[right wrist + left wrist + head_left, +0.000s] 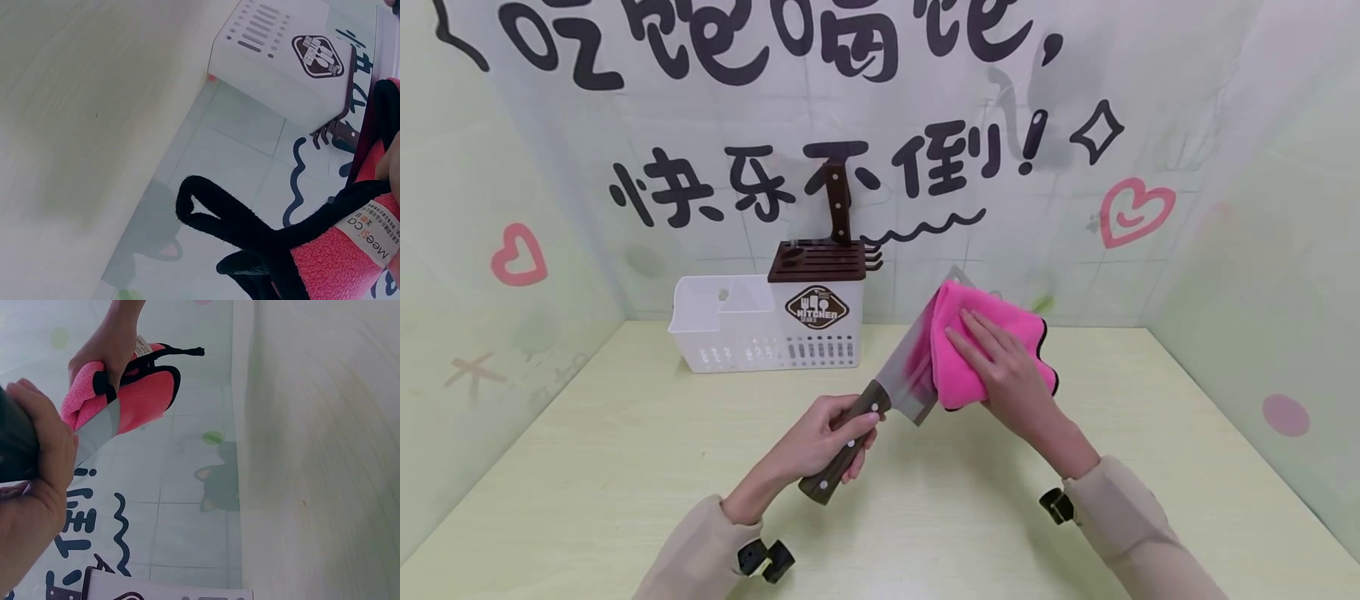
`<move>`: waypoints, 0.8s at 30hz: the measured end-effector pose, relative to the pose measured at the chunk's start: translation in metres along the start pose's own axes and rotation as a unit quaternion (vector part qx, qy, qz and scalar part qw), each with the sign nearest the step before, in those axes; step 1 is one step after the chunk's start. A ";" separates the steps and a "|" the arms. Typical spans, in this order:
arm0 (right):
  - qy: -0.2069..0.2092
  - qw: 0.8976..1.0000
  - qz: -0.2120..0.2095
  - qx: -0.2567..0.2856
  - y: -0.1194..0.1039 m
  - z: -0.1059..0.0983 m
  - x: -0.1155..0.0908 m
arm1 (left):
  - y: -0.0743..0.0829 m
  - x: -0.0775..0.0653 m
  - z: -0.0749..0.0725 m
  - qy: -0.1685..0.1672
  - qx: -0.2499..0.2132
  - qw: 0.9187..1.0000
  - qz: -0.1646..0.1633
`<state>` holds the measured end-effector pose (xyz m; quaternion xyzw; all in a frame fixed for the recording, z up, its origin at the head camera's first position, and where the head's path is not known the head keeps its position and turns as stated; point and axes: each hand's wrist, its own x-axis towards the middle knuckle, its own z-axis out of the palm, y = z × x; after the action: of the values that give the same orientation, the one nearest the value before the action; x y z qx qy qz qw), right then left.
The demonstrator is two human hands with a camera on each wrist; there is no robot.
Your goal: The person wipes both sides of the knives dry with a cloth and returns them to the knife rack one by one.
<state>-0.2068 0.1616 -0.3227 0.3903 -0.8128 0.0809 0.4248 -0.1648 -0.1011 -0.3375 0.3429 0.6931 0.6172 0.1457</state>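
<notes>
My left hand (831,437) grips the dark riveted handle (850,442) of a cleaver, its broad steel blade (904,367) tilted up and to the right above the table. A bright pink towel (958,358) with black edging is folded over the far part of the blade. My right hand (1007,367) holds the towel against the blade, fingers spread over its front with the thumb hidden behind. In the right wrist view, the towel's black loop (215,209) and white label (372,231) hang out. The left wrist view shows the towel (144,400) wrapping the blade's edge.
At the back left stands a white knife holder (823,333) with a brown slotted top, one dark-handled knife (838,204) upright in it. A white perforated basket (722,325) adjoins it. Printed walls enclose the pale table (625,483) on three sides.
</notes>
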 end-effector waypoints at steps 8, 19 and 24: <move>0.017 1.000 0.016 0.005 0.009 0.001 -0.003 | -0.002 -0.001 0.002 -0.008 0.012 1.000 -0.001; 0.021 0.998 0.056 0.000 0.011 0.000 0.003 | 0.001 0.001 0.002 -0.011 0.013 1.000 -0.008; 0.025 0.999 0.044 -0.010 0.009 0.002 0.005 | 0.001 0.002 0.000 -0.012 0.010 1.000 -0.009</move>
<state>-0.2156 0.1644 -0.3184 0.3476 -0.8194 0.1012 0.4444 -0.1658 -0.0997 -0.3361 0.3454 0.7006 0.6047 0.1558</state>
